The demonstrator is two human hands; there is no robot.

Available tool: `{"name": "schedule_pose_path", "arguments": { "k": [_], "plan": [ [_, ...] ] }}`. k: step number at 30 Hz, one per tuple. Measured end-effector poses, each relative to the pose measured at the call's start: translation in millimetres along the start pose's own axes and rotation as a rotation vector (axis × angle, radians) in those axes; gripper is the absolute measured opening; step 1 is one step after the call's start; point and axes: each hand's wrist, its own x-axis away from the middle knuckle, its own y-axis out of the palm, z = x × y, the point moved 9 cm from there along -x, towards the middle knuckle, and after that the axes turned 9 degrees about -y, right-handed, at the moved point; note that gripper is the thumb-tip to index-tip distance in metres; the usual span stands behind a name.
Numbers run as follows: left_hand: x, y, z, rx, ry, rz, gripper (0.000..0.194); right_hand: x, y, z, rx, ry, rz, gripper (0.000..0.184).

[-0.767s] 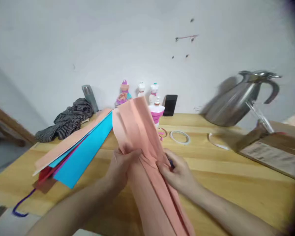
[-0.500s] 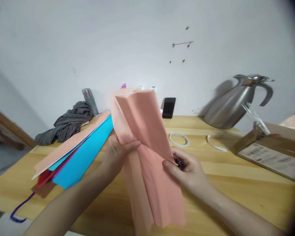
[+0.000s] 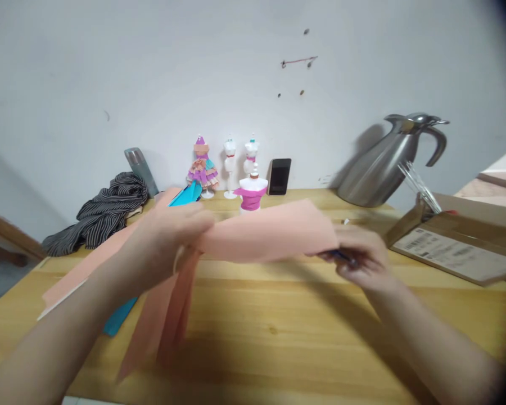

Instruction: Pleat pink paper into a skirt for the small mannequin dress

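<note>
In the head view, the peach paper (image 3: 270,233) is stretched between both hands at the centre, probably for keeping it flat. At its nine o'clock, the left hand (image 3: 183,228) is closed on it. At three o'clock, the right hand (image 3: 366,253) curls narrowly around a dark tool (image 3: 344,257); its paper grip I cannot tell. The pink-wrapped bust (image 3: 253,198) stands at twelve.

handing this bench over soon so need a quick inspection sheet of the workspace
surface: wooden table, light grained top
things in hand: pink sheet, creased; dark tool, type unclear
clutter: striped cloth, cardboard box, steel jug, phone
hands: left hand grips pink sheet; right hand holds dark tool at its edge
cables: nothing seen
surroundings: pale wall, a few dark marks
</note>
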Motion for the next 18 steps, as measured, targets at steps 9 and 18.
{"name": "schedule_pose_path", "arguments": {
  "k": [9, 18],
  "plan": [
    [48.3, 178.1, 97.1, -0.381, 0.277, -0.325, 0.017, 4.9, -37.2, 24.4, -0.036, 0.124, -0.023, 0.015],
    [58.2, 201.2, 104.7, -0.351, 0.380, -0.224, 0.024, 38.3, 60.7, 80.8, 0.298, 0.420, -0.649, 0.010]
  ]
}}
